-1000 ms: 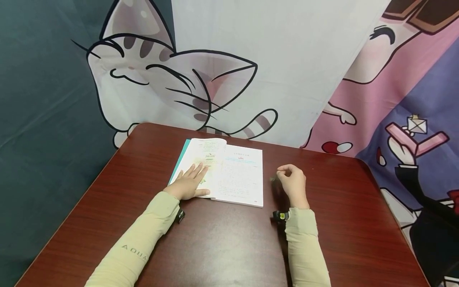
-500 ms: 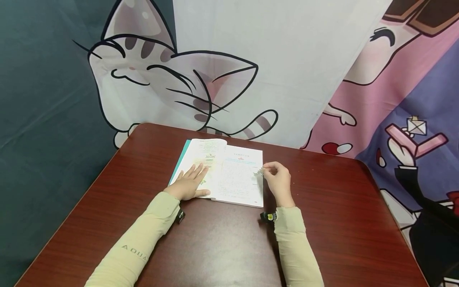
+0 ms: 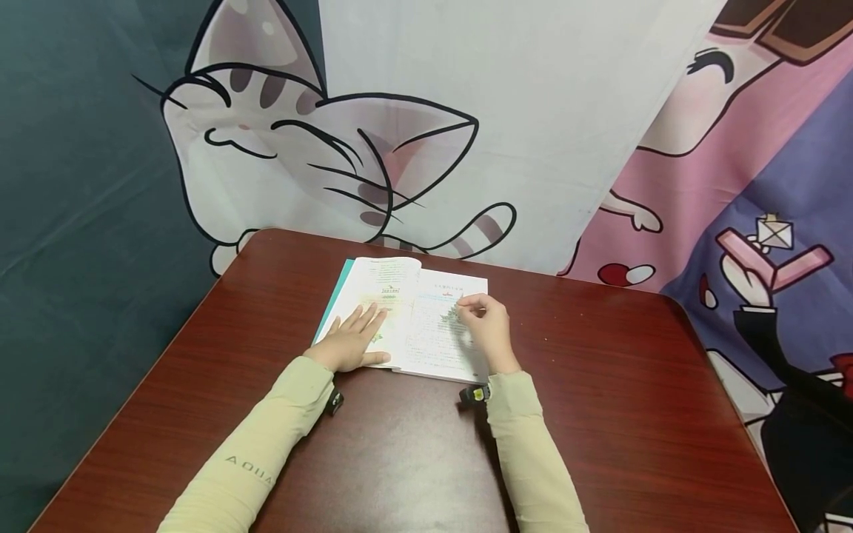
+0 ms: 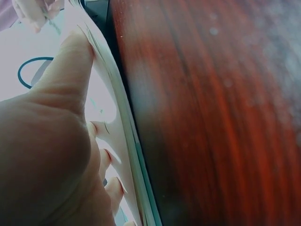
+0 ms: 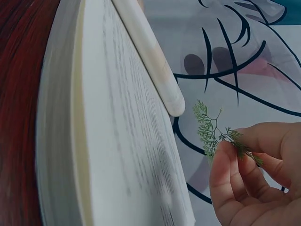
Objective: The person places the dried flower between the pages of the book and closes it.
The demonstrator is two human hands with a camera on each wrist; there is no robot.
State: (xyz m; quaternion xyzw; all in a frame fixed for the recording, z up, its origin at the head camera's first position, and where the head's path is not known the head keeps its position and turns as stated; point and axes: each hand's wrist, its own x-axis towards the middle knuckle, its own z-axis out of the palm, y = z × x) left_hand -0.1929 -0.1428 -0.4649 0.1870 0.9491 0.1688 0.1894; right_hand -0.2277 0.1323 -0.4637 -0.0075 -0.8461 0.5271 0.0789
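An open book (image 3: pixel 433 348) lies on the table, its right page printed with text and its left page carrying green pictures. My left hand (image 3: pixel 349 344) rests flat on the left page with fingers spread; the left wrist view shows its thumb (image 4: pixel 66 70) along the page by the book's lower edge. Over the right page, my right hand (image 3: pixel 488 329) pinches a small feathery green sprig (image 5: pixel 211 129) between thumb and fingertips. The sprig's leafy end points left, away from the fingers. Whether it touches the paper cannot be told.
The book stands on a dark red-brown wooden table (image 3: pixel 633 414). Behind the table's far edge hangs a cloth backdrop (image 3: pixel 546 133) with a cartoon cat. A few tiny specks lie on the table right of the book.
My right hand has moved left from beside the book to above the right page, carrying the sprig. My left hand has stayed in place on the left page.
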